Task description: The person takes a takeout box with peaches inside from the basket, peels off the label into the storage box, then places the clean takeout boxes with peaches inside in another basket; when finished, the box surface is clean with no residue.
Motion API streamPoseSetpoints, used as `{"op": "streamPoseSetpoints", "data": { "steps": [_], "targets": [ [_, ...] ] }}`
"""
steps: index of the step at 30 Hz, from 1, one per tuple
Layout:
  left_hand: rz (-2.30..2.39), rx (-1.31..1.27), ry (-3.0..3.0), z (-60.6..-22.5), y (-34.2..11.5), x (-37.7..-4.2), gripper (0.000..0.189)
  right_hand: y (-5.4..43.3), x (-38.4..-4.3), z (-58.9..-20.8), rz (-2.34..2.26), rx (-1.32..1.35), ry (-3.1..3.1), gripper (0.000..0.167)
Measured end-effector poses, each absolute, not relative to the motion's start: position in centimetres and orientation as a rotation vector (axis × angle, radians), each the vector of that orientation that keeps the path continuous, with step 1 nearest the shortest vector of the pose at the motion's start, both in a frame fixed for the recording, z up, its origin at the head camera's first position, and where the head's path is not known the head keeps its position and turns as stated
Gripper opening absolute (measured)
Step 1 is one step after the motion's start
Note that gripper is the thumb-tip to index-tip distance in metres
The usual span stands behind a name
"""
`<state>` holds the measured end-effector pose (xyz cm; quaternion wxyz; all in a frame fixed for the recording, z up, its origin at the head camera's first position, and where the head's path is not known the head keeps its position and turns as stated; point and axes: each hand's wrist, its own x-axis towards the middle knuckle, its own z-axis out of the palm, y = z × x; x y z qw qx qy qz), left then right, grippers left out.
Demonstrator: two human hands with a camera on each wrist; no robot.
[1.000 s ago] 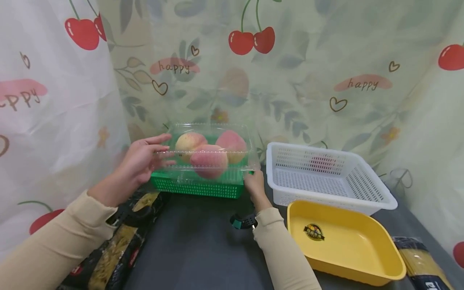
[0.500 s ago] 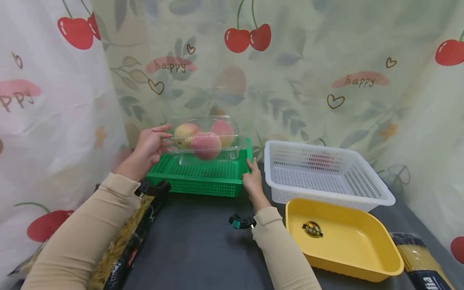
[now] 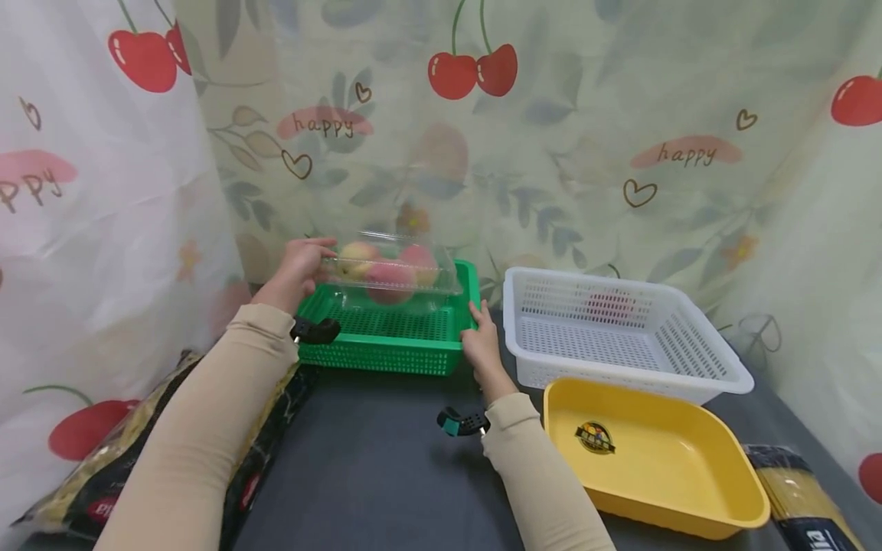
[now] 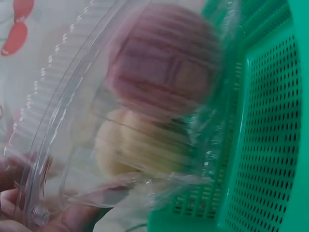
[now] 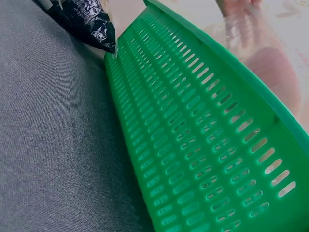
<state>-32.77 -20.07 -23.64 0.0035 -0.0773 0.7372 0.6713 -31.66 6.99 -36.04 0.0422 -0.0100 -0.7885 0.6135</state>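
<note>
My left hand point(image 3: 296, 272) grips the left end of a clear plastic clamshell box point(image 3: 444, 282) holding three peaches point(image 3: 391, 283). It is tilted over the green perforated basket point(image 3: 386, 358), overlapping its back half in the head view. Through the lid in the left wrist view, a pink peach point(image 4: 164, 58) shows large, and my thumb point(image 4: 77, 217) lies along the box's underside. At the basket's right end, my right hand point(image 3: 485, 348) holds the rim, fingers partly hidden. The right wrist view is filled by the basket's slotted side point(image 5: 193, 121).
A white perforated basket point(image 3: 717, 383) stands to the right, with a yellow tub point(image 3: 654, 451) in front of it. Packaged pasta point(image 3: 799, 490) lies at the far right, and a black pasta bag point(image 3: 103, 474) lies under my left forearm. A printed curtain point(image 3: 551, 153) hangs behind.
The box rose and went left away from the basket's right end, then dipped slightly. My left fingers went from spread beside it to gripping it; my right hand's grip shifted onto the basket rim.
</note>
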Motion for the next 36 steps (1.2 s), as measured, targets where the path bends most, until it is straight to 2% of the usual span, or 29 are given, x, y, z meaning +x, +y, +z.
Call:
{"op": "streamPoseSetpoints", "data": {
  "steps": [15, 25, 27, 30, 36],
  "targets": [
    [1.789, -0.292, 2.461, -24.7, -20.1, -35.9, 0.048, 6.9, -31.5, -35.4, 1.890, -0.039, -2.405, 0.069],
    [1.866, -0.273, 2.468, -25.8, -19.9, -36.4, 0.049, 6.9, -31.3, -35.1, 1.915, -0.043, -2.392, 0.070],
    [1.856, -0.241, 2.493, -25.9, -19.8, -36.4, 0.047, 7.0, -31.4, -35.2, 1.919, -0.048, -2.390, 0.071],
    [1.804, -0.206, 2.561, -26.1, -19.9, -36.7, 0.029, 7.1, -31.4, -35.3, 1.926, -0.051, -2.395, 0.071],
    [1.635, -0.177, 2.718, -26.1, -20.0, -37.0, 0.035, 7.2, -31.4, -35.2, 1.927, -0.054, -2.387, 0.070]
  ]
}}
